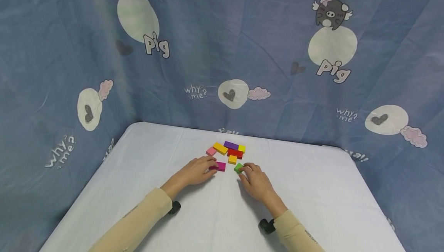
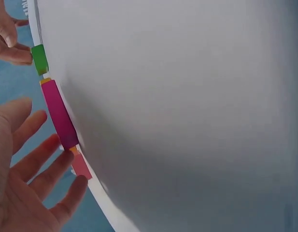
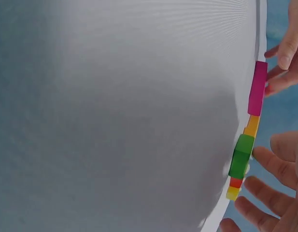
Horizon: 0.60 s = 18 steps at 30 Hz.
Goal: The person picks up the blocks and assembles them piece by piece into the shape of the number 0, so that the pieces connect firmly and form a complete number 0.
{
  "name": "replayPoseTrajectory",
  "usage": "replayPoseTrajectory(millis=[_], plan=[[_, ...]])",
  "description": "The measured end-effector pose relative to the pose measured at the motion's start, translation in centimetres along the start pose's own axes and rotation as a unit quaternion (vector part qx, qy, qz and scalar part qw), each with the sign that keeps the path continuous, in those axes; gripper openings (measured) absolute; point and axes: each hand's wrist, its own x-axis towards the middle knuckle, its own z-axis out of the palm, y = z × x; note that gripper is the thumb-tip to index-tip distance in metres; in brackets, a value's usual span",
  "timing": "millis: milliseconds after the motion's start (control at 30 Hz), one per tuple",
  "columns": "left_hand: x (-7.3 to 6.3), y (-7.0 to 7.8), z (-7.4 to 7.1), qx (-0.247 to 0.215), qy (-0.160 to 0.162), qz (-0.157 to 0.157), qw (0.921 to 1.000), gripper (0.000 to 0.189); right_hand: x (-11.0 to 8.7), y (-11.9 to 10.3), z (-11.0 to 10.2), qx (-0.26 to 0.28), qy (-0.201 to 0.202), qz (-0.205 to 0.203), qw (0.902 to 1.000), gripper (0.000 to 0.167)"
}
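Note:
A magenta block lies on the white table, with my left hand at its left end. In the left wrist view the fingers of that hand are spread and loosely bent beside the block, not wrapped round it. My right hand is at a green block. One fingertip seems to touch the green block, while the other fingers stay spread in the right wrist view. Whether either hand presses on its block, I cannot tell.
Behind the hands lie a pink block, a long orange block, a purple block, a yellow block, a red block and a short orange block. A blue patterned curtain hangs around the white table.

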Motion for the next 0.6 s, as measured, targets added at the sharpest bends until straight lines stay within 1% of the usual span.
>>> replayPoseTrajectory(millis=[100,167,233,300,433,600], plan=[[0.0,0.13,0.26,0.003,0.001,-0.013,0.9999,0.038,0.06,-0.14,0.12,0.006,-0.011,0.017,0.9998,0.031],[0.02,0.24,0.31,0.016,-0.004,-0.02,0.9997,0.041,0.1,-0.26,0.16,0.013,-0.018,0.025,0.9994,0.036],[0.05,0.31,0.3,0.026,-0.009,-0.024,0.9993,0.041,0.17,-0.36,0.14,0.013,-0.025,0.027,0.9992,0.04],[0.11,0.31,0.28,0.03,-0.01,-0.019,0.9993,0.038,0.18,-0.41,0.14,0.011,-0.026,0.025,0.9993,0.04],[0.17,0.29,0.25,0.022,-0.011,-0.017,0.9996,0.033,0.17,-0.41,0.16,0.005,-0.025,0.019,0.9995,0.038],[0.28,0.35,0.02,-0.001,-0.005,-0.021,0.9998,0.027,0.29,-0.42,0.07,-0.002,-0.016,0.02,0.9997,0.034]])
